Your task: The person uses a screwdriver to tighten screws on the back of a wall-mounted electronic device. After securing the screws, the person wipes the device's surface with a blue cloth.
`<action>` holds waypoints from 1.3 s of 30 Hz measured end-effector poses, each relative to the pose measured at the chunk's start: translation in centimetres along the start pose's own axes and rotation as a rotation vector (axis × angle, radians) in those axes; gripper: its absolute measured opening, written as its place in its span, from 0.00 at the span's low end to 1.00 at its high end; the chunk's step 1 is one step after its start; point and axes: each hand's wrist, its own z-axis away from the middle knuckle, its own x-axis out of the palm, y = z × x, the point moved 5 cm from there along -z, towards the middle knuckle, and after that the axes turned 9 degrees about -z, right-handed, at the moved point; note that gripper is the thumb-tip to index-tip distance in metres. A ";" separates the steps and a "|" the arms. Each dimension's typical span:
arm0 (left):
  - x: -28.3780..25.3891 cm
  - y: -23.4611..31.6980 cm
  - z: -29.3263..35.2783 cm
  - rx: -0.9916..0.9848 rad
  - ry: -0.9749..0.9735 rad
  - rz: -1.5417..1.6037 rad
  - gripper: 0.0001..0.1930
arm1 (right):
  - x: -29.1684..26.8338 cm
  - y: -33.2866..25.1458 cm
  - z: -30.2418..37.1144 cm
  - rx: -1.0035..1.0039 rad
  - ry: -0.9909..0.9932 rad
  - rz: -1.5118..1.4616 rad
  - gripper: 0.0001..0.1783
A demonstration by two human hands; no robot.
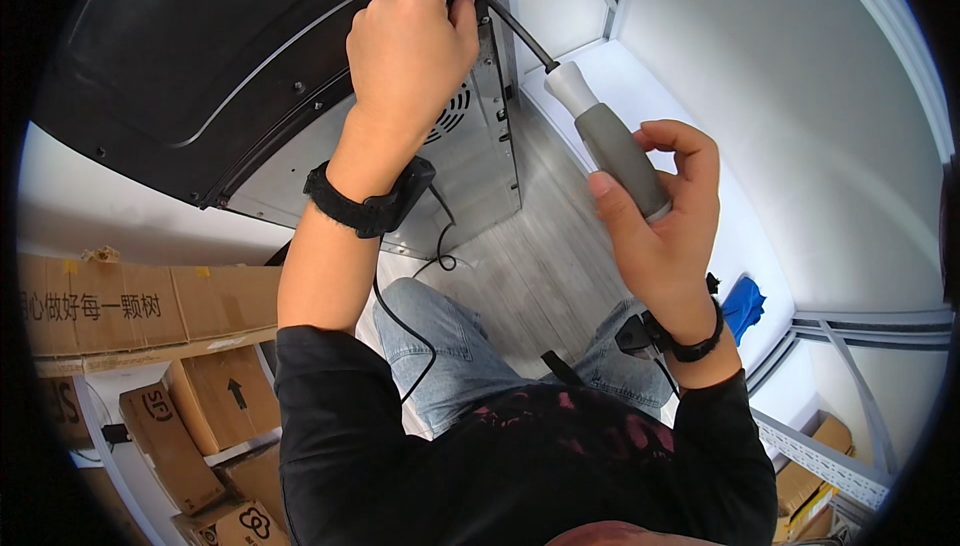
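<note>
A screwdriver [622, 154] with a grey and silver handle is gripped near its butt end by my right hand [665, 216]. Its dark shaft slants up and left to the edge of a large black and metal appliance [250, 56]. My left hand [415, 41] is at that same edge, thumb and fingers pinched together by the screwdriver's tip. Whatever sits between those fingers, and the tip itself, is hidden. Several small screws dot the appliance's seam, and a round vent grille [452, 114] shows on its metal side below my left wrist.
Cardboard boxes [225, 401] fill a shelf at lower left. A white shelf unit [760, 196] with metal framing stands along the right, a blue cloth-like item [743, 306] on it. A black cable [385, 296] runs down from my left wrist. Wood-look flooring [550, 216] lies below.
</note>
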 end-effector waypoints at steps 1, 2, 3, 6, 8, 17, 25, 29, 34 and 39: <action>-0.2 0.4 -0.1 -0.010 -0.015 0.004 0.04 | -0.2 -0.1 0.1 -0.007 0.032 -0.029 0.21; -0.3 0.6 -0.2 -0.020 -0.031 0.008 0.04 | -0.3 0.1 0.2 0.059 0.004 -0.038 0.20; -0.3 0.5 -0.2 -0.028 -0.035 0.003 0.04 | -0.5 0.1 0.3 0.123 -0.026 -0.049 0.18; -0.3 0.4 -0.2 -0.042 -0.044 0.000 0.04 | -0.6 -0.2 0.3 0.204 -0.064 -0.091 0.15; -0.3 0.5 -0.1 -0.042 -0.041 0.011 0.04 | -0.7 -0.2 0.3 0.202 -0.058 -0.122 0.14; -0.4 0.6 0.0 -0.043 -0.058 0.053 0.04 | -2.6 1.2 1.3 0.181 -0.004 -0.275 0.13; -0.2 -0.3 0.9 -0.023 -0.049 0.134 0.03 | -4.2 4.3 3.2 0.227 0.010 -0.409 0.09; -0.8 -0.9 3.0 -0.012 -0.068 0.322 0.03 | -5.1 7.0 3.5 0.258 0.065 -0.520 0.08; -1.6 -0.4 6.4 -0.050 -0.230 0.449 0.03 | -5.2 8.4 3.5 0.271 -0.047 -0.603 0.09; -2.9 -1.3 7.5 -0.337 -0.374 0.628 0.05 | -4.3 6.5 3.4 0.398 -0.127 -0.639 0.09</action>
